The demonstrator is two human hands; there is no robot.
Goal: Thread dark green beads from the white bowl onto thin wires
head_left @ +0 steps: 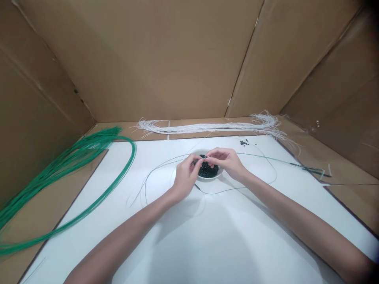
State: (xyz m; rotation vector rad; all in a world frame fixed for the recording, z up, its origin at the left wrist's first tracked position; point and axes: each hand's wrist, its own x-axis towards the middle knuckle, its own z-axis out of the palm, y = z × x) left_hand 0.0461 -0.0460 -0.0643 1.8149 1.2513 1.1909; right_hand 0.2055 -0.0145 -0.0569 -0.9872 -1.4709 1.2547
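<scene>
Head camera, walls: brown cardboard walls (166,59) enclose the workspace at the back and both sides.
Work surface: a white board (183,244) with dark edges lies on cardboard.
Green coil: a bundle of green strands (56,169) curves along the left, partly over the board.
White bundle: white strands (207,128) stretch across the cardboard behind the board, both ends fanned.
Hands: the left hand (187,173) and right hand (231,161) meet over the bowl, thumbs and forefingers pinched on a thin strand (204,158); whether a bead sits between them is too small to tell.
Bowl: a small white bowl (211,179) stands under the fingertips.
Beaded lengths: dark-beaded strands (310,169) lie at the board's right edge; a short beaded section (197,187) hangs or lies just beside the bowl, near the left hand.
Beads: dark beads (209,171) fill the bowl; loose beads (244,142) scatter behind the right hand.
</scene>
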